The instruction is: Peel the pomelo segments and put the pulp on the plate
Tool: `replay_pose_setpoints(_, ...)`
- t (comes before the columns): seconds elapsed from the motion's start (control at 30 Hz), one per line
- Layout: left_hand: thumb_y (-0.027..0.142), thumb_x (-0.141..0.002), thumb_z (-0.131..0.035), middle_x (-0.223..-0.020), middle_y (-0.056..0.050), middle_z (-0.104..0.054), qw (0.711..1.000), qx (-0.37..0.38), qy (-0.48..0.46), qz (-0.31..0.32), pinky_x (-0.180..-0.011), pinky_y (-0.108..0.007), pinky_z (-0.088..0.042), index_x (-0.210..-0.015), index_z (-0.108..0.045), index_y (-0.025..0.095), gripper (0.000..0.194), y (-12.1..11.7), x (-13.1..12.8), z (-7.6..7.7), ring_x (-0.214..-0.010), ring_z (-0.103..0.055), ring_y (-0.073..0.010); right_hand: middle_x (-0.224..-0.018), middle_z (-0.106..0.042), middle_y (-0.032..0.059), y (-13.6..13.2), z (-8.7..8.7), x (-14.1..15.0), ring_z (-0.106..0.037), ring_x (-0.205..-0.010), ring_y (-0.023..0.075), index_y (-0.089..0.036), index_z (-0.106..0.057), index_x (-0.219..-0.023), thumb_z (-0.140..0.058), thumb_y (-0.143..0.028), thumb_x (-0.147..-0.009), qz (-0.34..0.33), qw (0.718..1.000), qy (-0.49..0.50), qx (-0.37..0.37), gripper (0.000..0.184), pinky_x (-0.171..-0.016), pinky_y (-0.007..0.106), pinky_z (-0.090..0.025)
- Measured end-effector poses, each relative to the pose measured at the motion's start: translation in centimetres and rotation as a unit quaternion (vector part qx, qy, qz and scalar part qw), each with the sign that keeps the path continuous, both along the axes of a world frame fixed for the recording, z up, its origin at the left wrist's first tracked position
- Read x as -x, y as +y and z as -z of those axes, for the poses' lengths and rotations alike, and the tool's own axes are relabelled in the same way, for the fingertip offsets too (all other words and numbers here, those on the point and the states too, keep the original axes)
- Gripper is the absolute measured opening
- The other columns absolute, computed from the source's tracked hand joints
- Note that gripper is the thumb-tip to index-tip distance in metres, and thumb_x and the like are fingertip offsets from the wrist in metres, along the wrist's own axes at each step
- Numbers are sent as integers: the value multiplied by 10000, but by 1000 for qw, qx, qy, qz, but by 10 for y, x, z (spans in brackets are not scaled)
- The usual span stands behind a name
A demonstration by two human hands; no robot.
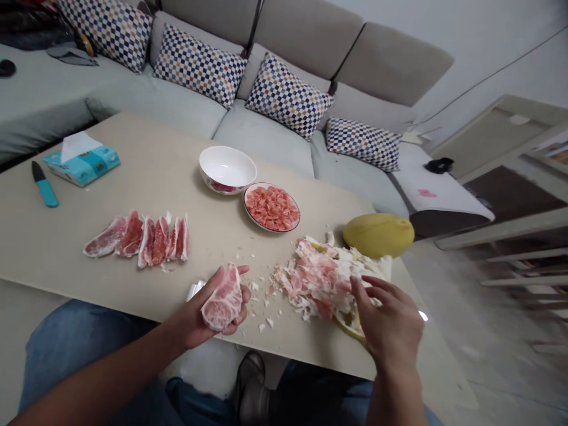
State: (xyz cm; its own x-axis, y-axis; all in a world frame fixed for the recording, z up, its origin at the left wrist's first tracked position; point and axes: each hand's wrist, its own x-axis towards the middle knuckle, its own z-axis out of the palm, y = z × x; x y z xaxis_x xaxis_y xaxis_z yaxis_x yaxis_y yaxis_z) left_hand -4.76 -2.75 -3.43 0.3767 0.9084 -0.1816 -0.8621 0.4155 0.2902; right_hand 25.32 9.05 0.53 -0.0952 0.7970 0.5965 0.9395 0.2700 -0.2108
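My left hand (199, 322) is wrapped around a pomelo segment (224, 296), its pink flesh partly covered by white membrane. Over the right part of the table, my right hand (393, 322) hovers by a heap of pomelo peel and membrane (315, 272), thumb and fingers apart, with nothing visible between them. More pomelo segments (155, 239) lie in a row to the left. Peeled pink pulp fills a dark-rimmed plate (271, 207), which sits against a white bowl (228, 168). Behind the peel heap rests a whole yellow pomelo (378, 235).
A knife with a turquoise handle (47, 192) lies at the table's left end, beside a blue tissue pack (84, 163). Small white scraps dot the table (213, 236) between my hands. A grey sofa (266, 139) with checkered cushions stands along the far side.
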Motion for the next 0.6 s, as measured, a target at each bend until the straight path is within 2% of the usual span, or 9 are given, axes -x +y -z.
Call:
replay_pose_setpoints(0.07, 547, -912, -434, -822, -19, -563, 999, -4, 30, -15, -352, -142, -323, -1260, -515, 251, 463, -1, -2, 1, -529, -535, -106, -975, -695, 132, -3, 1, 5, -650, -875, 285, -179, -686, -757, -550, -412, -846, -2, 1000, 6, -2, 284, -835, 460, -509)
replay_pose_setpoints(0.13, 541, -909, -449, -802, -5, -549, 997, -2, 66, -34, -362, -140, -329, -1248, -518, 263, 444, -1, -4, 2, -521, -523, -97, -1112, -649, 157, -7, 2, 12, -626, -924, 292, -150, -649, -1068, -530, -412, -845, -16, 999, 3, 27, 364, -826, 464, -496)
replay_pose_setpoints(0.17, 543, -908, -449, -787, 1, -545, 995, -4, 84, -45, -369, -145, -341, -1251, -513, 266, 446, -1, -5, 2, -511, -514, -93, -1108, -651, 160, -9, 3, 16, -622, -918, 296, -145, -625, -1122, -522, -424, -846, -19, 999, -1, 46, 406, -807, 462, -494)
replay_pose_setpoints(0.3, 570, -923, -378, -706, 13, -542, 980, -29, 169, -98, -403, -172, -375, -1296, -480, 270, 490, 0, -10, 2, -460, -450, -84, -775, -701, 109, -13, 5, 26, -636, -766, 276, -190, -669, -742, -514, -478, -864, 3, 998, 17, 63, 349, -738, 408, -483)
replay_pose_setpoints(0.33, 567, -929, -363, -691, 14, -543, 974, -34, 191, -112, -419, -177, -380, -1302, -478, 269, 492, 0, -11, 1, -463, -444, -87, -812, -707, 116, -13, 6, 28, -641, -784, 280, -189, -668, -753, -516, -477, -862, -1, 998, 20, 63, 343, -745, 408, -483)
replay_pose_setpoints(0.43, 539, -936, -386, -672, 11, -556, 956, -36, 252, -149, -485, -193, -397, -1294, -499, 249, 474, -2, -13, -5, -515, -458, -104, -1012, -702, 141, -14, 6, 33, -654, -832, 287, -174, -651, -1004, -539, -455, -839, -19, 995, 42, 87, 345, -715, 405, -498)
replay_pose_setpoints(0.47, 531, -934, -403, -674, 8, -564, 950, -38, 266, -156, -503, -198, -400, -1292, -505, 241, 471, -3, -13, -7, -530, -462, -108, -963, -715, 131, -16, 6, 36, -659, -776, 278, -183, -653, -1001, -557, -455, -832, -16, 993, 59, 99, 334, -672, 393, -500)
replay_pose_setpoints(0.53, 526, -932, -415, -683, 4, -577, 946, -48, 282, -155, -527, -212, -410, -1286, -505, 230, 470, -6, -13, -9, -536, -471, -112, -730, -719, 78, -21, 6, 44, -638, -600, 240, -221, -673, -833, -589, -454, -834, -11, 988, 102, 119, 247, -572, 361, -486)
replay_pose_setpoints(0.6, 515, -936, -413, -695, 0, -581, 944, -61, 289, -143, -586, -242, -450, -1237, -515, 220, 433, -8, -13, -9, -572, -522, -125, -661, -712, 49, -32, 4, 58, -639, -556, 222, -246, -669, -752, -596, -445, -846, -42, 981, 123, 143, 232, -545, 342, -499)
